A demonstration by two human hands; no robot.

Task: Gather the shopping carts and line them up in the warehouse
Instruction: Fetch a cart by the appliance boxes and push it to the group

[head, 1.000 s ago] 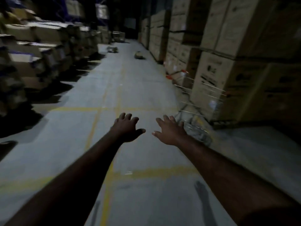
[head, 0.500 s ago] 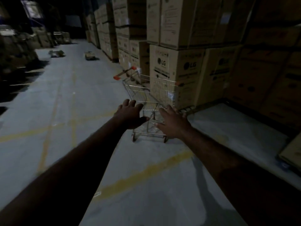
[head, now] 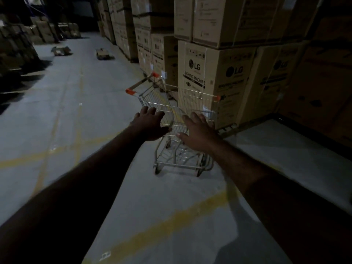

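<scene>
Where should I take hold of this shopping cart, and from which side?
Probably best to grip the handle bar between its orange end caps. It sits at the shopping cart's far left end, toward the open aisle, so come around from the left; the stacked boxes crowd its right side.

A dim warehouse aisle runs ahead, its grey concrete floor (head: 99, 96) marked with worn yellow lines (head: 163, 223) — one crosses below the fingers (head: 148, 112), others run lengthwise to their left. Right of the fingers and just beyond them, tall stacks of brown cardboard boxes (head: 234, 86) printed with LG and washing machine form a wall that carries on down the aisle. Far to the left of the fingers stand lower, darker cartons (head: 17, 44). Well beyond the fingers two flattened pieces of cardboard (head: 61, 50) lie on the floor — the far end (head: 83, 10) is almost black.
</scene>
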